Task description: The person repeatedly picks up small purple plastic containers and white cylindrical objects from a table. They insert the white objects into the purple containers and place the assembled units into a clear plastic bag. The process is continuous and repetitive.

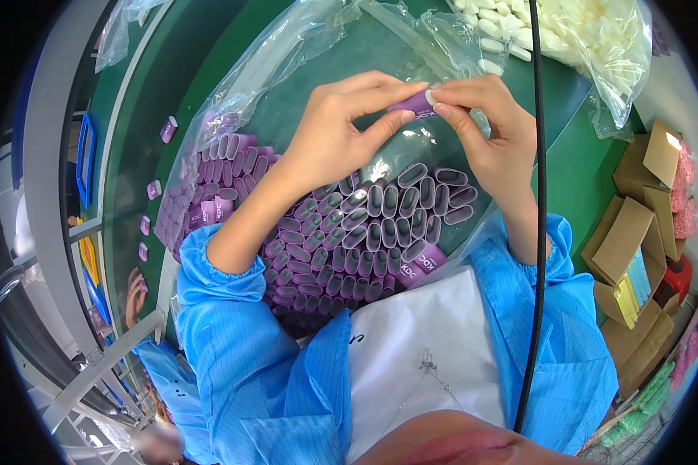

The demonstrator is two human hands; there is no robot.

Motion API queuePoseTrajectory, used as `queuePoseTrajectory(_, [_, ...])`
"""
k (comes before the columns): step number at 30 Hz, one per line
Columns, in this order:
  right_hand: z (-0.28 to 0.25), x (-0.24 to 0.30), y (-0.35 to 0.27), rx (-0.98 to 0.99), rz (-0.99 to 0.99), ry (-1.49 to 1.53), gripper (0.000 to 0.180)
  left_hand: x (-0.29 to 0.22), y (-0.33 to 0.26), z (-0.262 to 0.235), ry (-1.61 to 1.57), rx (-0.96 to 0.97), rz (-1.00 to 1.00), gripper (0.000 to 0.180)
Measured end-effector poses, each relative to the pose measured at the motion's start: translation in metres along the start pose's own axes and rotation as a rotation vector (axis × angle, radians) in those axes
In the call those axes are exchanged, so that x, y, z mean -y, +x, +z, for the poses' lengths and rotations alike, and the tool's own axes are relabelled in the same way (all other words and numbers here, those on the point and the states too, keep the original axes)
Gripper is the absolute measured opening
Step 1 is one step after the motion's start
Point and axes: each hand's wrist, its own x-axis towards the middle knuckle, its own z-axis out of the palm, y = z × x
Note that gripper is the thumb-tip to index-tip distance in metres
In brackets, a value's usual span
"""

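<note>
Above the bench, my left hand (337,128) pinches a small purple oval sleeve (411,105) between thumb and fingers. At the sleeve's right end, my right hand (488,128) grips a small white piece (430,97) with its thumb and forefinger. The white piece touches the sleeve's end; how deep it sits is hidden by the fingertips. Below both hands, many hollow purple sleeves (374,200) stand packed close on clear plastic (267,58), mostly with open ends up. A few purple sleeves (420,267) lie on their sides near my jacket.
A clear bag of white oval pieces (504,22) lies at the far right. Black cable (537,232) hangs down the right side. Cardboard boxes (624,240) stand at right. On the left green belt (136,209) lie spaced purple pieces (153,189); another person's hand (136,293) is beside it.
</note>
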Motion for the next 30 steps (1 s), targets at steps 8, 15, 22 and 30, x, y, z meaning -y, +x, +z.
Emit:
queuePoseTrajectory(8, [-0.003, -0.006, -0.007, 0.012, 0.189, 0.454, 0.016, -0.004, -0.002, 0.002, -0.421, -0.064, -0.231, 0.031])
queuePoseTrajectory(15, [0.0, -0.001, -0.007, -0.01, 0.154, 0.367, 0.013, -0.001, -0.002, 0.004, -0.389, -0.03, -0.236, 0.029])
queuePoseTrajectory(22, [-0.001, 0.0, -0.011, -0.027, -0.077, 0.149, 0.021, -0.004, 0.002, -0.005, -0.503, -0.101, -0.226, 0.027])
queuePoseTrajectory(30, [0.012, -0.001, -0.009, -0.172, -0.169, 0.12, 0.023, -0.01, 0.004, 0.001, -0.478, -0.263, -0.185, 0.022])
